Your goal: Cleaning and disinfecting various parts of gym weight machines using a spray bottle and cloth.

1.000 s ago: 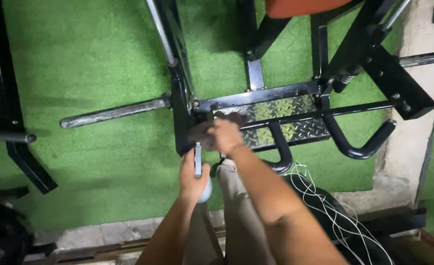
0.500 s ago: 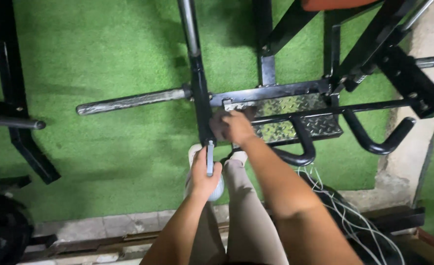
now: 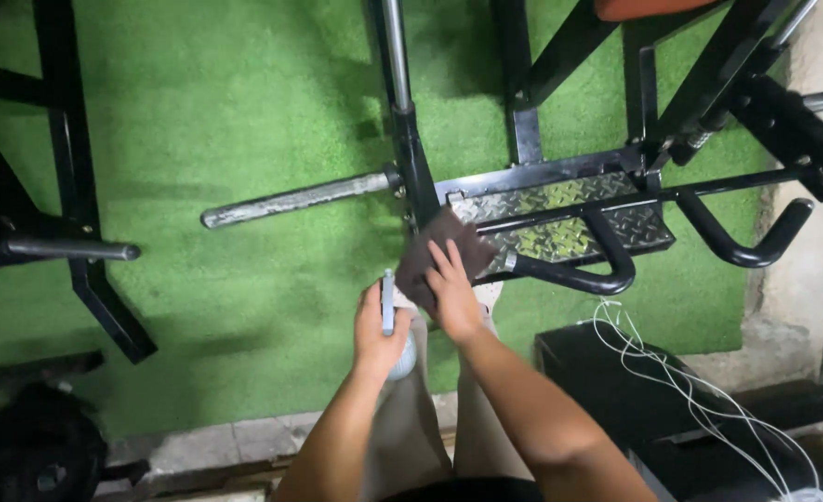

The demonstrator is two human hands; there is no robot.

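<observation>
Head view. Against the frames a second and half a second before, the right hand (image 3: 453, 296) had drawn back from the black frame junction toward the body, bringing the dark brown cloth (image 3: 441, 249) with it; where the cloth had been bunched under the palm against the upright post (image 3: 416, 177), it now lay opened out and flatter, its far corner just touching the near edge of the diamond-plate footplate (image 3: 560, 223). The camera had also swung, so the whole machine sat further right in the frame. The right hand's fingers were spread and pressed flat on the cloth, not pinching it. The left hand (image 3: 379, 330) had barely shifted: it was wrapped shut around a small pale spray bottle (image 3: 391, 321), nozzle pointing away from the body, just left of the cloth and nearly touching the right hand. The withdrawal suggested, as a judgement, that one wiping pass over the junction had ended and the cloth was being re-laid.

A bare steel weight peg (image 3: 300, 198) jutted left from the post over the green artificial turf (image 3: 225, 102). A curved black handle (image 3: 584, 270) lay just right of the cloth, and white cord (image 3: 672, 381) trailed over a black box at near right.
</observation>
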